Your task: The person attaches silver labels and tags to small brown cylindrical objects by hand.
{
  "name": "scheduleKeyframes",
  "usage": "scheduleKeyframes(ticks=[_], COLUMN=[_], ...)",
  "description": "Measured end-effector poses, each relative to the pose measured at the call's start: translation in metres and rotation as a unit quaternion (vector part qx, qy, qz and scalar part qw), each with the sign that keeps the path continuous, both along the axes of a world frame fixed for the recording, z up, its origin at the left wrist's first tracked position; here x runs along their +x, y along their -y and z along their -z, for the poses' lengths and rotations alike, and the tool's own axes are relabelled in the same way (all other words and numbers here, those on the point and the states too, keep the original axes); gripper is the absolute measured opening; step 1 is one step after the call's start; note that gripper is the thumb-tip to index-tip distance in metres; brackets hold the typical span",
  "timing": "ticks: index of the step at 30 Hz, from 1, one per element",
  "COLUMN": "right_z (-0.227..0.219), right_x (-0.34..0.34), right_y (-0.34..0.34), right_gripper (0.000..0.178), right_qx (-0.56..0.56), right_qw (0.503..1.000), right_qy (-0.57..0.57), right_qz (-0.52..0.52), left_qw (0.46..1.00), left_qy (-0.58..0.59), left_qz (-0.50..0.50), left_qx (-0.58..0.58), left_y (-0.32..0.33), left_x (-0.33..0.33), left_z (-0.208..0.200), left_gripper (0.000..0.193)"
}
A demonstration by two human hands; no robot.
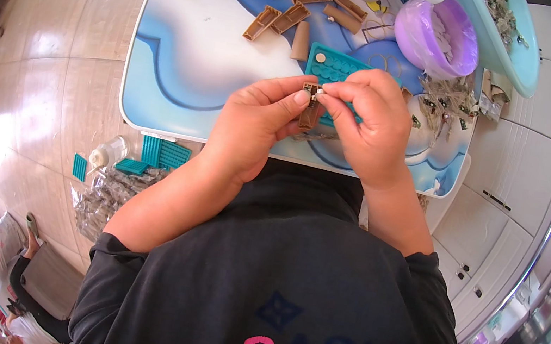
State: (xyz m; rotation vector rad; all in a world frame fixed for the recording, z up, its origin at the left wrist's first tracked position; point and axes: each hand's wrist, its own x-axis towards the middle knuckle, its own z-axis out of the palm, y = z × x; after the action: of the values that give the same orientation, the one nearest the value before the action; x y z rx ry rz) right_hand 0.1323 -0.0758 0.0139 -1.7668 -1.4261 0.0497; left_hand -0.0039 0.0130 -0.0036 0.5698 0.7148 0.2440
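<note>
A small brown plastic casing [308, 118] stands upright between the fingers of my left hand [249, 117], its open side facing up toward me. At its far end, the thumb and forefinger of my right hand [375, 131] pinch a tiny whitish part [318, 91] against the inside. Green circuit pieces seem to sit there, too small to make out. Just beyond my hands lies a teal moulded tray [342, 59] with round hollows, partly hidden by my right hand. One pale round disc [320, 58] rests in its corner.
Several more brown casings [261, 24] lie at the table's far side. A purple bowl lined with plastic [469, 57] and a pale turquoise basin [526, 74] stand at far right, near tangled wired parts [446, 101]. Teal trays [163, 152] and bagged pieces [108, 197] are on the floor at left.
</note>
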Motion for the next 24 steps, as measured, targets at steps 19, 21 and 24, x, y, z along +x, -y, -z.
scheduleKeyframes(ticks=[19, 21, 24], right_z=[0.019, 0.020, 0.023], right_x=[0.029, 0.028, 0.028], right_y=[-0.029, -0.029, -0.029], right_gripper=[0.011, 0.011, 0.009], right_qx=[-0.054, -0.070, -0.081], right_qw=[0.989, 0.987, 0.985], right_qy=[0.138, 0.144, 0.154], right_qz=[0.017, 0.012, 0.001], left_qw=[1.000, 1.000, 1.000], left_qy=[0.012, 0.007, 0.002], left_qz=[-0.013, -0.008, -0.004], left_qx=[-0.023, -0.016, -0.010], left_y=[-0.001, -0.001, -0.001], left_x=[0.001, 0.000, 0.000], left_z=[-0.002, -0.001, 0.000], left_gripper=[0.027, 0.028, 0.028])
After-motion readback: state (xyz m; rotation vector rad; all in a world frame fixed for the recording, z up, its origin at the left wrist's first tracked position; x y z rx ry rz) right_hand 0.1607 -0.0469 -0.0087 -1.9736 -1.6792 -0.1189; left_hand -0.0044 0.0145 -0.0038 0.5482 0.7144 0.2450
